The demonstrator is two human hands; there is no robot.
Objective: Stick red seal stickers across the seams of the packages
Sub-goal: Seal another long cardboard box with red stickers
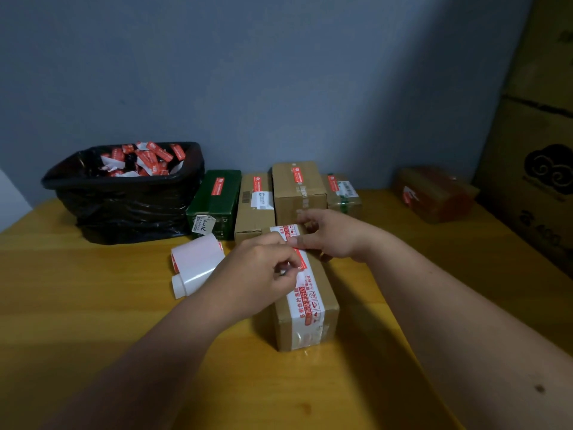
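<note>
1. Head view: a brown cardboard package (305,305) is seen lying lengthwise on the yellow wooden surface (93,305), directly beneath both hands, with white printed tape running along its top seam.
2. A red seal sticker (300,257) is held over the top of that package, stretched between the two hands.
3. The near end of the sticker is pinched by the left hand (259,271), whose fingers are curled tightly together.
4. The far end is pinched by the right hand (330,234), with thumb and fingertips closed on it.
5. Just left of the left hand, a white roll of sticker backing (195,265) is seen lying on the surface.
6. Beyond the hands, a row of parcels is lined up against the wall: a green box (217,203), two brown boxes (297,187) and a smaller parcel, each marked with a red sticker.
7. Far left of the left hand, a bin lined with a black bag (124,193) is filled with red and white scraps.
8. Well to the right of the right hand, a blurred orange-brown parcel (434,193) is visible.
</note>
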